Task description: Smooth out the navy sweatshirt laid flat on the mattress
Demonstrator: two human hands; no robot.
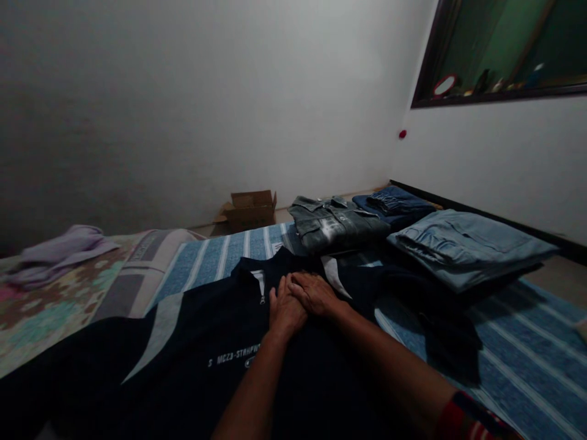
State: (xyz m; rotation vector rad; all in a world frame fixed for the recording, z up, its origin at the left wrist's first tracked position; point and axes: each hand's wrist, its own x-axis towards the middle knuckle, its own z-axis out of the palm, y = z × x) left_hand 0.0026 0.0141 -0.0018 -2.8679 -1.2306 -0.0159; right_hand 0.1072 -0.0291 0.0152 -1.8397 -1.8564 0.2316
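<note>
A dark navy pullover [197,324] with a short front zip, pale shoulder panels and light lettering lies spread front up on the bed. My left hand [287,308] rests flat on its upper chest, just right of the zip. Close against it, my right hand [315,294] also lies flat on the cloth, its fingertips meeting or overlapping those of the left. Neither hand grips anything. One sleeve stretches to the lower left; the other lies bent toward the right. My forearms cover part of the lettering.
Beyond the pullover sit a folded grey denim jacket [337,223], folded dark blue jeans [397,201] and a light blue folded stack [472,241]. A lilac cloth [64,250] lies at left. Behind the striped bed cover [527,348] stands an open cardboard box [250,211] by the wall.
</note>
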